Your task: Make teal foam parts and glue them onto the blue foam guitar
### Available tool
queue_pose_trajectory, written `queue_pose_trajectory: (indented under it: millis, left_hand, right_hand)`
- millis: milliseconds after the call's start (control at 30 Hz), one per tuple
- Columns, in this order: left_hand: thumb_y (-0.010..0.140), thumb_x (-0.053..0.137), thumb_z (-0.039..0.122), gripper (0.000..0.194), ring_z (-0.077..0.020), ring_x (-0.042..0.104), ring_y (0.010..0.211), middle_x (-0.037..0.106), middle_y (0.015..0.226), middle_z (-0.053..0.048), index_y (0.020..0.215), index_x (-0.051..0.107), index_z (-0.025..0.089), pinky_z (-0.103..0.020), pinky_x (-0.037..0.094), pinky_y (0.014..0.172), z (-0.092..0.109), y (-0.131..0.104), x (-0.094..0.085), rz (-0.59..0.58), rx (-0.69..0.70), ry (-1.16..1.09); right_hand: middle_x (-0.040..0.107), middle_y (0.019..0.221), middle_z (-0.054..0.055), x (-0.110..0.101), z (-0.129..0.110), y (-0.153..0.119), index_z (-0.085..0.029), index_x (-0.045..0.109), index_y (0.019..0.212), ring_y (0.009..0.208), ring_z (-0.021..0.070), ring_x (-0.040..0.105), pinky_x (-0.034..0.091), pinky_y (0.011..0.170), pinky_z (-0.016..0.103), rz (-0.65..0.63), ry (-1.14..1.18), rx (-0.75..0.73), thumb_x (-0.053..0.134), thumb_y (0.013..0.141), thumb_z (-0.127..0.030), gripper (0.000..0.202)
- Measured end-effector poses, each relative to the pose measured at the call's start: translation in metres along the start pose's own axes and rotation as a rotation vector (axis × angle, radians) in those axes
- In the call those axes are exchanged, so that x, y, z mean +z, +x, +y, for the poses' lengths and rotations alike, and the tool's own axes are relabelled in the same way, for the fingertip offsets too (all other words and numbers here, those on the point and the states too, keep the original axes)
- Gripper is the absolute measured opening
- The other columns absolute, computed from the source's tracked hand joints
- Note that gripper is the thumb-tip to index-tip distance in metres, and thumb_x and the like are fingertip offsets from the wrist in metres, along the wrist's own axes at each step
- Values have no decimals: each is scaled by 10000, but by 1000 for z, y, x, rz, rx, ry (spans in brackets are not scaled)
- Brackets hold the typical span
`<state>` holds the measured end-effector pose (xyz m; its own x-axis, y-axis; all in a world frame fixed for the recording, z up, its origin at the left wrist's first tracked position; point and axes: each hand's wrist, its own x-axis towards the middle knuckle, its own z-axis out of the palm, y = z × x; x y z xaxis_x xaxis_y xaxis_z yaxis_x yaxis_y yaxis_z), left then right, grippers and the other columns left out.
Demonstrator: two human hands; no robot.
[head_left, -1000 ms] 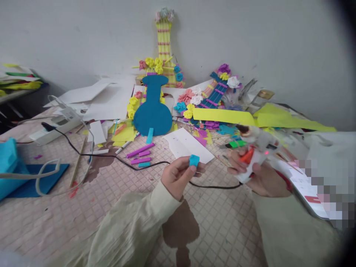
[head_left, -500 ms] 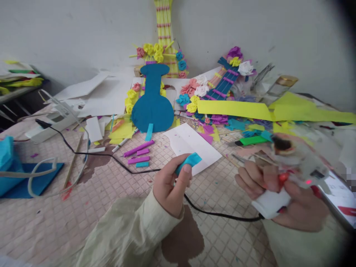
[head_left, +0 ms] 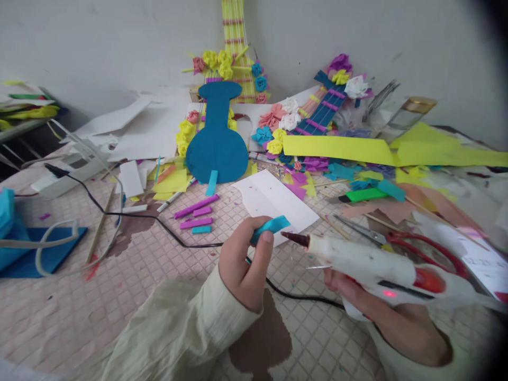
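Note:
My left hand pinches a small folded strip of blue paper between thumb and fingers. Wrapped around the handle of a white hot glue gun is my right hand; a red light glows on the gun's side. The gun's dark nozzle points left, close to the strip's right end; whether they touch I cannot tell. Beneath the strip lies a white sheet of paper. Several rolled purple paper strips and a short blue piece rest on the table left of my left hand.
A blue paper guitar shape leans upright at the back, near a yellow paper guitar and paper flowers. Red-handled scissors and a green cutter lie at right. The black cord crosses the table to a white power strip.
My right hand has turned the glue gun so its nozzle points left and brought it to the blue strip. The scissors have come into clear view. My left hand stays nearly in place.

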<state>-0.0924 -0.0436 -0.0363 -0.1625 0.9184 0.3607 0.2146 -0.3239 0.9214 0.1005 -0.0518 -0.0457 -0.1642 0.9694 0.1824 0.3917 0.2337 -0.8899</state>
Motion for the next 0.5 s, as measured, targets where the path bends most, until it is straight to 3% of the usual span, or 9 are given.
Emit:
queue_pose_trajectory:
  millis: [333, 500]
  left_hand:
    - [852, 435, 254, 155, -127, 445, 578, 510, 651, -8, 899, 571, 195, -279, 369, 556, 3, -2, 1, -27, 28, 22]
    - [849, 440, 247, 161, -134, 473, 603, 558, 693, -27, 907, 579, 189, -277, 379, 552, 3, -2, 1, -44, 38, 16]
  right_hand:
    - [588, 567, 13, -5, -4, 6, -227, 624, 626, 612, 190, 590, 533, 599, 292, -110, 33, 2, 630, 705, -320, 122]
    - [628, 618, 21, -5, 2, 3, -230, 655, 676, 634, 197, 608, 543, 589, 284, -77, 87, 29, 658, 690, -305, 77]
